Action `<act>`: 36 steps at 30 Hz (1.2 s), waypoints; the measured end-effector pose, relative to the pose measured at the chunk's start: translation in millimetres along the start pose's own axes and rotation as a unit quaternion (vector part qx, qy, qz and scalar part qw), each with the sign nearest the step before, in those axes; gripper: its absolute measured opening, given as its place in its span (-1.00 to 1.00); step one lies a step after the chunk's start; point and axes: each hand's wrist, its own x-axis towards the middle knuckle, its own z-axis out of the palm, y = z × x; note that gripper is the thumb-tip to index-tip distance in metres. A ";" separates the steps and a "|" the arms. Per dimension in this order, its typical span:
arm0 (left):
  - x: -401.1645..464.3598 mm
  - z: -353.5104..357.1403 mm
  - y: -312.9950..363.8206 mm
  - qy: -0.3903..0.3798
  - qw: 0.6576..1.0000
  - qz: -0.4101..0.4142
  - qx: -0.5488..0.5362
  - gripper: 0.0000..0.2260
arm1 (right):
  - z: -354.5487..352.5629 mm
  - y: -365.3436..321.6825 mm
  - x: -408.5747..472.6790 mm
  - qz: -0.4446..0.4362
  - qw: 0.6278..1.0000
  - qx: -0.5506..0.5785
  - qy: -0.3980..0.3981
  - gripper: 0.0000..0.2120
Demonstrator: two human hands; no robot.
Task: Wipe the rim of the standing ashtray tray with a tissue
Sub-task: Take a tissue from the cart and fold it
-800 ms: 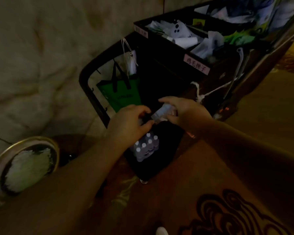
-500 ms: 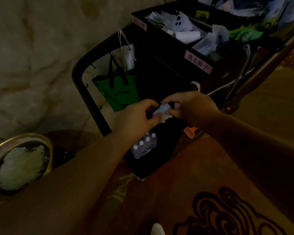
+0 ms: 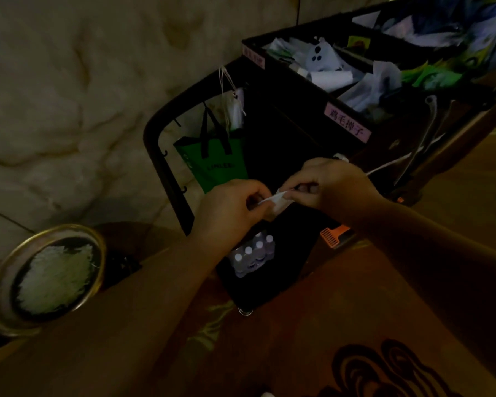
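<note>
Dim corridor, patterned carpet [image 3: 312,339] underfoot, pale marble wall [image 3: 69,96] behind, a housekeeping cart [image 3: 284,124] ahead of us. Ashtray [image 3: 45,277]: round brass rim, white fill, low at far left by the wall, well apart from both our hands and down-left of them; the tissue [image 3: 275,200] is held between them over the cart's dark front, our left hand [image 3: 232,210] and right hand [image 3: 330,184] each pinching one end, fingers curled. We judge the left hand the nearer to the rim, so the coming move is a carry down and leftward.
</note>
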 end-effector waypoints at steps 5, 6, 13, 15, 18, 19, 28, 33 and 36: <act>-13.7 -24.7 -3.8 0.026 0.999 -0.017 -0.011 -0.92 | -3.3 -19.2 8.7 -0.039 0.999 0.008 0.033 -0.87; -17.9 -31.3 -5.6 0.029 0.999 -0.024 -0.019 -0.92 | -2.6 -25.3 10.7 -0.042 0.998 0.005 0.037 -0.87; -56.2 -77.0 -17.1 0.082 0.995 -0.064 -0.009 -0.95 | 10.3 -79.5 22.8 -0.084 0.994 0.071 0.010 -0.87; -73.6 -90.6 -18.8 0.098 0.992 -0.078 0.017 -0.95 | 16.1 -97.7 25.8 -0.094 0.992 0.082 -0.006 -0.88; -101.1 -113.3 -21.0 0.110 0.989 -0.096 0.031 -0.94 | 28.1 -128.4 32.1 -0.106 0.991 0.080 -0.030 -0.88; -114.1 -122.0 -22.2 0.116 0.987 -0.107 0.028 -0.94 | 34.5 -141.8 34.2 -0.117 0.989 0.077 -0.040 -0.87; -241.0 -180.0 -49.1 0.176 0.964 -0.198 -0.006 -0.96 | 94.9 -250.7 27.7 -0.232 0.944 0.154 -0.175 -0.67; -313.9 -219.2 -74.1 0.170 0.959 -0.227 0.017 -0.96 | 135.2 -319.5 10.4 -0.197 0.934 0.206 -0.217 -0.65; -354.1 -244.3 -86.0 0.192 0.955 -0.227 0.013 -0.96 | 163.7 -363.8 -5.0 -0.103 0.897 0.346 -0.255 -0.63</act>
